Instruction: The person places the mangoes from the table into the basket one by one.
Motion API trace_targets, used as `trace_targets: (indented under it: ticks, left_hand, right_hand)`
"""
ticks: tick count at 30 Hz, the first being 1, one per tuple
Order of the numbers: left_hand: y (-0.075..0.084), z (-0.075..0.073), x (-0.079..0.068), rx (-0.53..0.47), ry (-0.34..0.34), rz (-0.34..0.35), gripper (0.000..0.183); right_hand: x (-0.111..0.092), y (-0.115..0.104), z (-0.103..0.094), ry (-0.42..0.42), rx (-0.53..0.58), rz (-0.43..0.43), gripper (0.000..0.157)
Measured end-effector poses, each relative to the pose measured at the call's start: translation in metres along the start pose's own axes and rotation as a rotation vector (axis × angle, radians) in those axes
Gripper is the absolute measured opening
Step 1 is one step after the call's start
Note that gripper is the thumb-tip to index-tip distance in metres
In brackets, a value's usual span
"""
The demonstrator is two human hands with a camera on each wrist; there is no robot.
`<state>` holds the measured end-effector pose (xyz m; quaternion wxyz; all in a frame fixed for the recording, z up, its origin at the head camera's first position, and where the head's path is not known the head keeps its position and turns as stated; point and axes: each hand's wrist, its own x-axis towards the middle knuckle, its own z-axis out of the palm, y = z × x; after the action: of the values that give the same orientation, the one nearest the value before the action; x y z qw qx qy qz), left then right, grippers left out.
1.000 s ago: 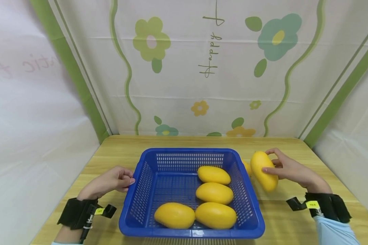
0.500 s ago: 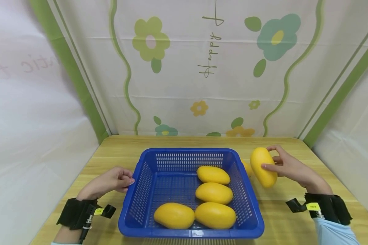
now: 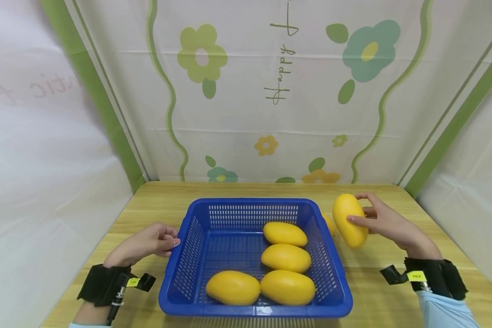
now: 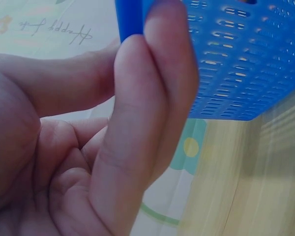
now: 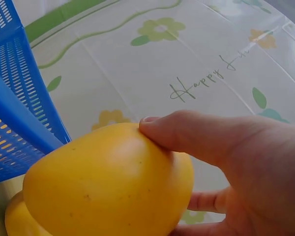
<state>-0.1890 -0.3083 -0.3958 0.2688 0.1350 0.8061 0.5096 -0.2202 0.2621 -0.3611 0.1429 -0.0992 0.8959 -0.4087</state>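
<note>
My left hand (image 3: 151,241) pinches the left rim of a blue plastic basket (image 3: 254,311); in the left wrist view the thumb and fingers (image 4: 137,98) meet at the blue edge. To the right of the basket, my right hand (image 3: 389,228) holds a yellow mango (image 3: 348,221), thumb on its near side and fingers behind it. The right wrist view shows this mango (image 5: 108,182) close up with small dark specks. Several mangoes (image 3: 286,258) lie inside the basket, along its right side and front.
Another mango (image 3: 329,225) is on the table just outside the basket's right wall, partly hidden by it. The wooden table (image 3: 164,193) is enclosed by white cloth walls with printed flowers and green bands. A camera strap (image 3: 436,278) sits on each wrist.
My right hand has raised its mango slightly and shifted it a little to the left. The left hand, the basket and the mangoes in it stay in place.
</note>
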Motion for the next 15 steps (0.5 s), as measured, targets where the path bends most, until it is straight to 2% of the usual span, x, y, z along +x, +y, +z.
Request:
trace_targets:
  ticks: [15]
  left_hand:
    - [0.001,0.0,-0.001,0.009,0.007,0.001,0.025]
  right_hand:
    - [0.005,-0.016,0.007,0.004,0.015,-0.049,0.072]
